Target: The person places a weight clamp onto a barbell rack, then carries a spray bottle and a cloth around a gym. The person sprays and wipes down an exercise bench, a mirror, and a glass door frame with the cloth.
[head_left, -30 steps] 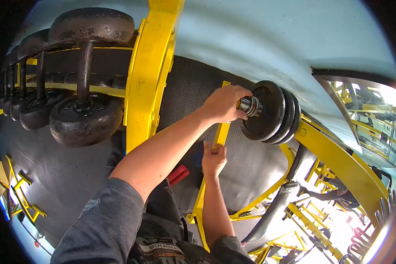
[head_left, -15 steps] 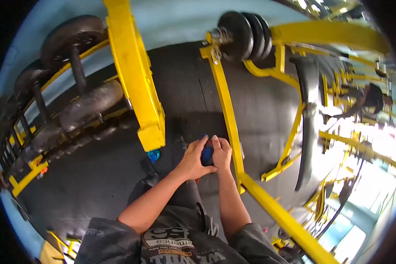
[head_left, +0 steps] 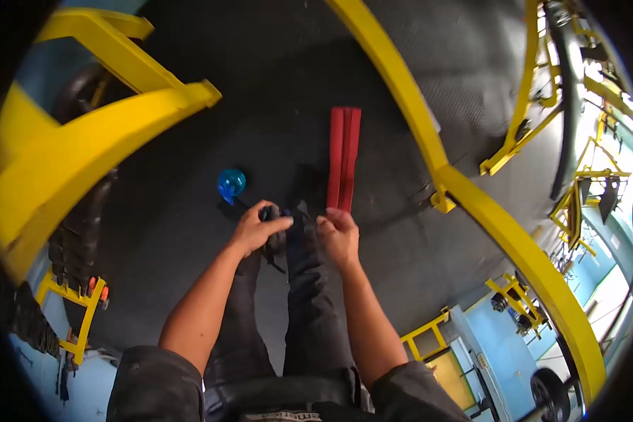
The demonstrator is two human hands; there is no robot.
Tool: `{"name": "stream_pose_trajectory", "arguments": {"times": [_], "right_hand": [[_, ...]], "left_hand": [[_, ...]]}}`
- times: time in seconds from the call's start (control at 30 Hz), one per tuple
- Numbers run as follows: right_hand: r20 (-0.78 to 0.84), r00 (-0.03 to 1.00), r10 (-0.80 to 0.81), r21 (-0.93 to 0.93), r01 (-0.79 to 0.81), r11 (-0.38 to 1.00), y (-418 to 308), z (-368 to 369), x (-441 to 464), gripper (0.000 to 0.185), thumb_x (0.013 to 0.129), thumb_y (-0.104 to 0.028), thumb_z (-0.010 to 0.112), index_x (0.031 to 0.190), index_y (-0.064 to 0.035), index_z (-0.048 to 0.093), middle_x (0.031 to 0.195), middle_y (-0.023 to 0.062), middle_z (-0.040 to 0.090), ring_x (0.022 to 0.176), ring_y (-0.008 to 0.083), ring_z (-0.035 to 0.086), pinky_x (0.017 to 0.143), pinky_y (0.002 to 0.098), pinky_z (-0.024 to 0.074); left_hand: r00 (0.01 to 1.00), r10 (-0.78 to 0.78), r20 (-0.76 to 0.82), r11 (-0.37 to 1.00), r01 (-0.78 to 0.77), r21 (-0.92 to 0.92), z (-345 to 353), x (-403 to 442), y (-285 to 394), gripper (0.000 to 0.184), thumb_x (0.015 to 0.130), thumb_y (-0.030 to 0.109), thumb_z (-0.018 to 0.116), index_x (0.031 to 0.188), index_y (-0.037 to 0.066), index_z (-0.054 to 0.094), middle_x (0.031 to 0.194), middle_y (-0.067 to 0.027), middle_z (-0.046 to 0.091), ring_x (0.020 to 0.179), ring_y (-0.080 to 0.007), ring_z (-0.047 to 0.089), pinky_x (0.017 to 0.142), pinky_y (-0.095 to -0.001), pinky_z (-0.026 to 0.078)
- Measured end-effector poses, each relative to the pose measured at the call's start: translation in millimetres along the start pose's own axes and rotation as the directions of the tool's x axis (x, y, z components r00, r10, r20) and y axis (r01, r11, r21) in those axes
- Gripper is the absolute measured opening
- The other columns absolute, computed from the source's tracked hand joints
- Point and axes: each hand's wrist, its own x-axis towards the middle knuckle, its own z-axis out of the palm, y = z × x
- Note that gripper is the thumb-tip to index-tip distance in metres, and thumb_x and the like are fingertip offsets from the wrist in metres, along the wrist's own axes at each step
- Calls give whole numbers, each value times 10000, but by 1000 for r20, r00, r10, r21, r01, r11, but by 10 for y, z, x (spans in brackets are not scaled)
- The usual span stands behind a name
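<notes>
My left hand [head_left: 254, 231] is closed, fingers curled and thumb stretched across, around a small dark thing with a bluish edge that is mostly hidden. My right hand [head_left: 340, 236] is also closed, in a pinch, just right of my knee. Directly beyond its fingers lies the near end of a long red strip [head_left: 343, 155] with a seam down its middle. Whether the fingers grip that strip or only overlap it, I cannot tell. A translucent blue bottle-like object [head_left: 231, 184] is on the dark floor, beyond my left hand.
Yellow machine frames curve along the left [head_left: 84, 162] and the right [head_left: 464, 193]. Black rubber flooring [head_left: 260, 91] stretches between them. Lower left stands a yellow rack [head_left: 88, 316] with an orange item; a weight plate [head_left: 550, 395] shows at lower right.
My hands were together around a dark blue object; now they are apart. The view has swung downward, bringing the red strip into sight and the blue bottle-like object more fully into view.
</notes>
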Motion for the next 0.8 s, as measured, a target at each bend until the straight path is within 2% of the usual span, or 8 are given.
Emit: {"name": "stream_pose_trajectory", "arguments": {"times": [0.07, 0.13, 0.23, 0.3, 0.47, 0.6, 0.67, 0.8], "right_hand": [[-74, 966, -247, -336, 209, 918, 912, -310, 819, 548, 752, -235, 823, 1181, 5, 583, 935, 163, 674, 891, 306, 665, 749, 372, 524], [-121, 954, -273, -445, 194, 874, 1437, -487, 1454, 770, 683, -263, 866, 1310, -19, 492, 1083, 217, 620, 1068, 397, 602, 905, 435, 483], [-213, 965, -152, -756, -64, 652, 1166, -465, 1884, 1062, 618, -310, 905, 1442, -41, 291, 1333, 237, 471, 1250, 410, 478, 1010, 479, 426], [-261, 964, -44, -791, -187, 582, 1413, -459, 2183, 1140, 589, -328, 919, 1461, -43, 241, 1380, 239, 430, 1282, 413, 446, 1026, 495, 414], [-216, 946, -243, -648, 48, 761, 1882, -575, 2417, 1018, 608, -284, 894, 1413, -37, 321, 1323, 229, 511, 1230, 405, 508, 1003, 481, 438], [-189, 954, -233, -615, 70, 785, 1683, -653, 2041, 853, 666, -208, 833, 1366, -19, 384, 1262, 193, 575, 1174, 335, 567, 983, 442, 458], [91, 991, -100, 38, 96, 995, 1438, -700, 1774, 790, 663, -162, 802, 1340, 7, 431, 1217, 152, 604, 1136, 262, 585, 971, 402, 462], [260, 966, -1, 164, -44, 985, 678, -583, 1311, 820, 618, -159, 808, 1335, 24, 453, 1182, 110, 613, 1116, 215, 577, 991, 370, 441]], "left_hand": [[999, -24, -22, 999, 24, 30, 157, 531, -334, 384, 758, 338, 807, 957, 49, 652, 907, -40, 631, 825, -122, 580, 771, -279, 470], [996, -93, 16, 985, 90, 149, 318, 1042, -563, 390, 750, 356, 810, 941, 43, 675, 911, -65, 651, 841, -144, 604, 782, -297, 480], [982, 77, -171, 926, -7, 378, 643, 1868, -1196, 400, 745, 369, 802, 963, 52, 692, 926, -100, 677, 876, -195, 641, 803, -322, 492], [997, -38, -71, 923, 62, 379, 749, 2129, -1038, 405, 736, 372, 802, 971, 60, 696, 971, -113, 681, 932, -220, 645, 827, -335, 492], [995, -90, 52, 894, 58, 444, 911, 2341, -1148, 445, 712, 378, 805, 1023, 82, 690, 1087, -138, 670, 1062, -263, 625, 881, -359, 484], [996, -35, 79, 914, 0, 406, 865, 1979, -1058, 727, 649, 478, 827, 1210, 69, 610, 1200, -187, 638, 1115, -317, 611, 926, -388, 486], [994, -33, 101, 913, -11, 407, 775, 1704, -892, 916, 615, 560, 837, 1300, 23, 549, 1269, -217, 602, 1175, -328, 585, 970, -392, 472], [983, -33, 180, 942, -30, 335, 557, 1233, -695, 1141, 566, 710, 803, 1392, -3, 469, 1339, -284, 531, 1277, -363, 507, 1049, -419, 420]]}}
